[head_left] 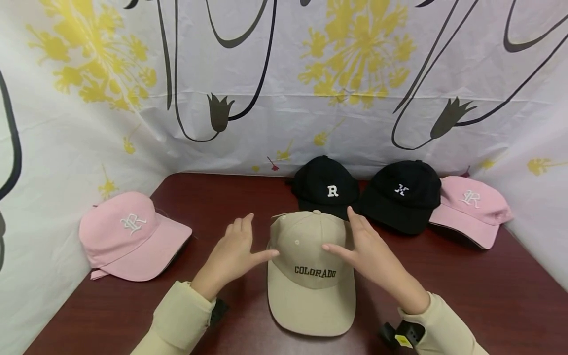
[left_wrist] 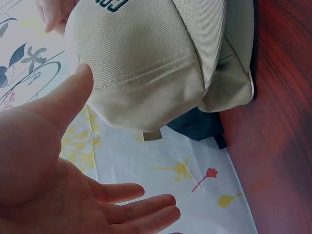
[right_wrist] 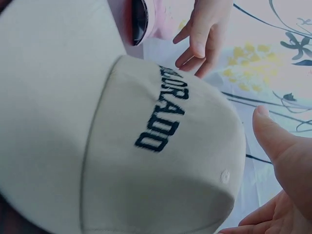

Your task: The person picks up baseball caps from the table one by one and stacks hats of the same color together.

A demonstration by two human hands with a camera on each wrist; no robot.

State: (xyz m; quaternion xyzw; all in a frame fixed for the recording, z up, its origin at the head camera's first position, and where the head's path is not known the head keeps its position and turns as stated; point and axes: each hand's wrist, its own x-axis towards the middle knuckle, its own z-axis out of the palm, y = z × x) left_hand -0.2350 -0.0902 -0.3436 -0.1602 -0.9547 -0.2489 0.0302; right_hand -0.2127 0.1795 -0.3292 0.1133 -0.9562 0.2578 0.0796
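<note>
A beige baseball cap (head_left: 310,246) with COLORADO lettering sits on the dark red table, brim toward me. To its left is my left hand (head_left: 237,251), fingers extended and thumb reaching toward the crown. My right hand (head_left: 368,251) is at the cap's right side, its thumb overlapping the crown in the head view. Both hands have their fingers spread and grip nothing. The left wrist view shows the left palm (left_wrist: 44,170) beside the cap's side panel (left_wrist: 146,92). In the right wrist view the right thumb (right_wrist: 273,136) stands off the crown (right_wrist: 195,161).
Behind stand a black cap with an R (head_left: 326,182), another black cap (head_left: 401,195) and a pink cap (head_left: 472,207). A second pink cap (head_left: 133,236) lies at the left. A patterned white cloth (head_left: 275,123) hangs around the table (head_left: 239,325).
</note>
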